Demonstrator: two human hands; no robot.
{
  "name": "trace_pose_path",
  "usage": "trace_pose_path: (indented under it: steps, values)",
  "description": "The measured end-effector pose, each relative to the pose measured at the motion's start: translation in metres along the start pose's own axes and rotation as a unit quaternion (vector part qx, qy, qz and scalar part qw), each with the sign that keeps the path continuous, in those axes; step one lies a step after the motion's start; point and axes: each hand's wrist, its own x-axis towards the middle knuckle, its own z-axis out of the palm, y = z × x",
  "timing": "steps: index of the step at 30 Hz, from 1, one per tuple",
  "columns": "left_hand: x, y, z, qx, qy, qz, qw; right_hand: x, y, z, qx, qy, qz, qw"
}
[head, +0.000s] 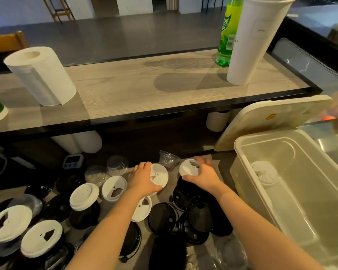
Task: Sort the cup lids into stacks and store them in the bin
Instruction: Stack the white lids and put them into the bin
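White, black and clear cup lids lie scattered over the lower counter. My left hand grips a white lid held tilted near the middle. My right hand grips another white lid just to the right, above a pile of black lids. More white lids rest to the left. The translucent bin stands open at the right, with a stack of white lids inside at its far end.
The bin's cover leans behind it. A clear small cup and clear domed lids sit behind my hands, with a timer further left. On the upper shelf stand a paper towel roll, a green bottle and a tall white cup stack.
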Motion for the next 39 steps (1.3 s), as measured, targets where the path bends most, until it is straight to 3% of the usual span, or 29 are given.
trace_pose_path:
  steps: [4, 9, 14, 21, 25, 28, 31, 34, 39]
  values:
    - [-0.024, 0.004, -0.011, -0.102, 0.038, -0.006, 0.994, -0.016, 0.0, -0.002, 0.068, 0.017, -0.032, 0.997]
    - [-0.067, 0.029, -0.034, -0.293, 0.093, 0.006, 0.952, -0.047, -0.015, -0.007, 0.172, 0.018, -0.097, 0.98]
    - [-0.105, 0.042, -0.034, -0.407, 0.089, 0.062, 0.907, -0.084, -0.032, -0.009, 0.244, -0.056, -0.186, 0.95]
    - [-0.135, 0.044, -0.031, -0.497, 0.07, 0.091, 0.86, -0.115, -0.036, -0.017, 0.296, -0.105, -0.196, 0.929]
    - [-0.143, 0.034, -0.029, -0.502, 0.001, 0.079, 0.861, -0.123, -0.035, -0.014, 0.248, -0.067, -0.233, 0.938]
    - [-0.15, 0.029, -0.031, -0.569, -0.06, 0.074, 0.817, -0.129, -0.034, -0.013, 0.215, -0.058, -0.244, 0.944]
    - [-0.158, 0.028, -0.037, -0.647, -0.055, 0.053, 0.759, -0.136, -0.038, -0.01, 0.169, -0.062, -0.256, 0.95]
    - [-0.161, 0.02, -0.036, -0.667, -0.036, 0.022, 0.744, -0.141, -0.046, 0.0, 0.126, -0.076, -0.264, 0.953]
    - [-0.166, -0.007, -0.032, -0.681, -0.01, -0.015, 0.732, -0.145, -0.05, 0.023, 0.19, -0.084, -0.241, 0.948]
